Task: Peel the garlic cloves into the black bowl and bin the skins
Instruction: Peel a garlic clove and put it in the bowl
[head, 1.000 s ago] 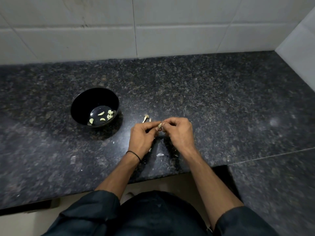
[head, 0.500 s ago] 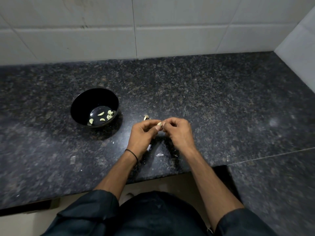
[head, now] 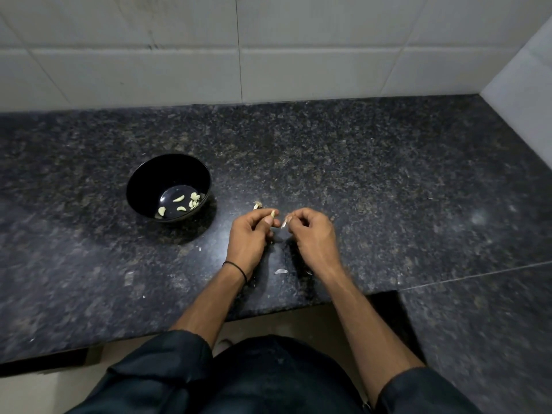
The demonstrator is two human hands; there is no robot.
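My left hand (head: 249, 234) pinches a small garlic clove (head: 272, 213) between thumb and fingertips above the dark granite counter. Just to its right, my right hand (head: 313, 234) pinches a pale strip of garlic skin (head: 285, 223); a small gap separates the two hands. The black bowl (head: 140, 186) stands on the counter to the left of my left hand, with several peeled cloves (head: 179, 199) lying in its bottom. Another unpeeled garlic piece (head: 257, 204) lies on the counter just beyond my left hand.
Loose bits of skin (head: 280, 271) lie on the counter between my wrists, near its front edge. White tiled walls close off the back and right side. A second granite slab (head: 478, 324) runs along the right. No bin shows in view.
My hands, joined on the clove before, have pulled apart. The left keeps the clove and the right has drawn a strip of skin off to the right.
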